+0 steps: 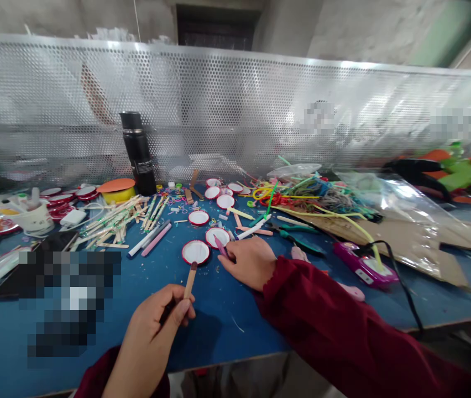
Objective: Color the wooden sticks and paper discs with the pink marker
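My left hand point(155, 318) is closed around a flat wooden craft stick point(189, 283), held upright with its dark tip at the top. Behind that tip lies a white round lid with a red rim point(195, 251). My right hand point(252, 262) pinches a pink-purple pen-like tool point(220, 246), whose far end points down over a second red-rimmed lid point(214, 236). Whether it touches the lid I cannot tell. More red-rimmed lids point(198, 217) lie farther back. A grey marker point(152, 239) and a pink marker point(156, 240) rest to the left.
A pile of craft sticks point(109, 221) and a black bottle point(139, 155) stand left of centre. Right are tangled cords point(326, 193), green-handled pliers point(302, 243), a purple corded device point(366, 268) and cardboard point(446, 265). A perforated metal panel point(235, 105) closes off the back.
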`<move>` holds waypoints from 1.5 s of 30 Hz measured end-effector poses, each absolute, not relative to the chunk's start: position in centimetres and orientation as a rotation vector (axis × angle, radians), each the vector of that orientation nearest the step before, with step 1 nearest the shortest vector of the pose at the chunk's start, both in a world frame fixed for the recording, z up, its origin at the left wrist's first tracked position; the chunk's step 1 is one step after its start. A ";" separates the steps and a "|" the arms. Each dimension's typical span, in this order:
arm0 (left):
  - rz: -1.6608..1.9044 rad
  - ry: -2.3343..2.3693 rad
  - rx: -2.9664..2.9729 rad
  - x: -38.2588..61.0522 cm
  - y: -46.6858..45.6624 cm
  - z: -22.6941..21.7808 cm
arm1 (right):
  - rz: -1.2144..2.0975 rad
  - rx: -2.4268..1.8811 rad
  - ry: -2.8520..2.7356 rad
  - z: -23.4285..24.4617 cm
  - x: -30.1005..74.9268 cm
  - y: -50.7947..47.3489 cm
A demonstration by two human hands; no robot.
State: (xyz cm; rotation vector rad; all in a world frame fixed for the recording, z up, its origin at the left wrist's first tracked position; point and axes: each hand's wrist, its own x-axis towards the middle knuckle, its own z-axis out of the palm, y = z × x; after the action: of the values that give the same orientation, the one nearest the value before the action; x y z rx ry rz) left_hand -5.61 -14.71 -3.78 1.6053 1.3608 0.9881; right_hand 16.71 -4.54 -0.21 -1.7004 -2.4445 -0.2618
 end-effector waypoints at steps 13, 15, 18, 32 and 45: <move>0.989 1.384 1.608 -5.7 -14.8 -3.4 | -0.361 -1.926 -2.086 1.4 24.8 -6.5; 0.986 1.385 1.604 -5.8 -14.8 -3.5 | -0.308 -1.907 -2.113 1.1 24.7 -7.0; 0.985 1.392 1.617 -5.9 -14.8 -3.6 | -0.277 -1.870 -2.158 0.5 23.8 -7.3; 1.155 1.491 1.631 -5.8 -14.3 -3.4 | -0.317 -1.796 -2.067 -1.1 22.1 -7.4; 1.346 1.181 1.435 -3.2 -15.4 -3.0 | 0.787 -0.698 -1.443 -3.7 13.8 -15.7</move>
State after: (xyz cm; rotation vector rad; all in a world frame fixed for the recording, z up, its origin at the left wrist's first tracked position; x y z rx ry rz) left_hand -3.17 -15.37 -3.00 1.4347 1.1810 1.3460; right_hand 13.76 -15.74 -3.67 -0.6984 -1.4435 0.7875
